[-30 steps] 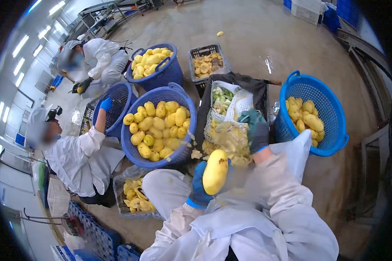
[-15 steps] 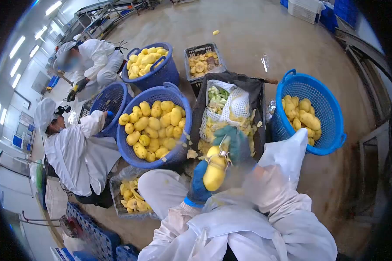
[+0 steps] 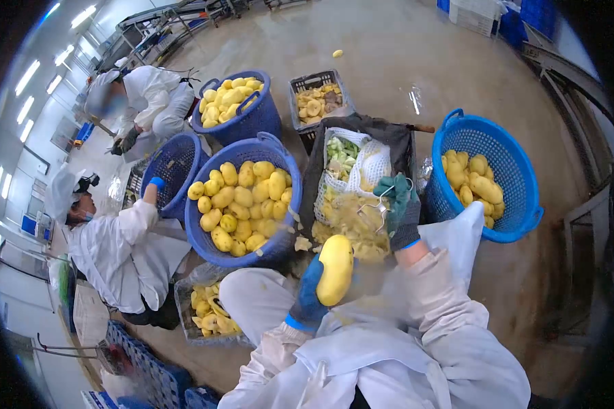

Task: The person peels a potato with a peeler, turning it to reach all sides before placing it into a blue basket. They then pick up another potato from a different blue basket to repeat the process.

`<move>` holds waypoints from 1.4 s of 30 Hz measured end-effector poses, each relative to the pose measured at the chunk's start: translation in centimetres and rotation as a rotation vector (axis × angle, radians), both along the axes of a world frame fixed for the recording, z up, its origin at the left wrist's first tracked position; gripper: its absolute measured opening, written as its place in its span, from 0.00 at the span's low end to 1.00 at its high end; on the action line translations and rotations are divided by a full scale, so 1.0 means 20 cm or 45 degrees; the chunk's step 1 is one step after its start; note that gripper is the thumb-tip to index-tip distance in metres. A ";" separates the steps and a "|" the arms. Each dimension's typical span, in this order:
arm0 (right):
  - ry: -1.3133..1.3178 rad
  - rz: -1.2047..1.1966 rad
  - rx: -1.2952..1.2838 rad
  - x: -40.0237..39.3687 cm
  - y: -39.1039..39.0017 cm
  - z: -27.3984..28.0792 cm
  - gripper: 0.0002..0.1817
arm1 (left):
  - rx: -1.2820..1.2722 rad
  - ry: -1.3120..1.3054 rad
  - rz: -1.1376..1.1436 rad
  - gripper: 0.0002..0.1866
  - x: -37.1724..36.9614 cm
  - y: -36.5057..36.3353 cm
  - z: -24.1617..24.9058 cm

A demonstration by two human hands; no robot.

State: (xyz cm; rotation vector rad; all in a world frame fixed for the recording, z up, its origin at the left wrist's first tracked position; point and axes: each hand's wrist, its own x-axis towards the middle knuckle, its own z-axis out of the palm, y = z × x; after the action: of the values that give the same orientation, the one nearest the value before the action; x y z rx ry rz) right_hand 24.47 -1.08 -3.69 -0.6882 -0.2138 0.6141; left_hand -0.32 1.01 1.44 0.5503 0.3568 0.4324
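My left hand (image 3: 310, 294), in a blue glove, is wrapped round a yellow potato (image 3: 337, 270) above my lap. The potato looks mostly peeled, with a pale smooth surface. In its green and dark glove, my right hand (image 3: 404, 213) grips a wire-framed peeler (image 3: 376, 210), held apart from the potato. Under the peeler is a crate lined with dark plastic (image 3: 404, 140), holding a white mesh net (image 3: 376, 161) and a heap of peelings (image 3: 351, 228). To the left stands a blue-violet basket (image 3: 196, 235) of yellow potatoes.
A bright blue basket (image 3: 525, 184) with potatoes stands right. Behind are another potato basket (image 3: 269, 119) and a black crate of cut pieces (image 3: 295, 102). A crate of peelings (image 3: 184, 317) is by my left knee. Two co-workers (image 3: 126, 249) (image 3: 153, 95) sit left.
My right hand and the peeler have moved off the potato, up and to the right. The left hand still holds the potato. The nearer co-worker's arm has shifted at the basket.
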 end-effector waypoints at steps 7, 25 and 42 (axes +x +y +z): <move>-0.216 0.175 -0.295 -0.09 0.04 -0.05 0.14 | 0.887 0.273 0.014 0.40 0.00 0.01 0.04; -0.383 0.088 -0.146 -0.10 -0.01 0.13 0.14 | -0.120 -0.010 -0.017 0.35 0.03 0.02 0.08; -0.132 -0.022 -0.189 0.06 0.01 -0.01 0.19 | -0.195 0.014 0.013 0.32 0.04 0.02 0.05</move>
State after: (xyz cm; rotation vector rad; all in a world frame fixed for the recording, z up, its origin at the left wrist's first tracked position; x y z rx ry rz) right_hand 25.63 -0.80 -3.91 -0.8652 -0.2597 0.5823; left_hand 0.56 1.41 2.37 0.4017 0.3996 0.4081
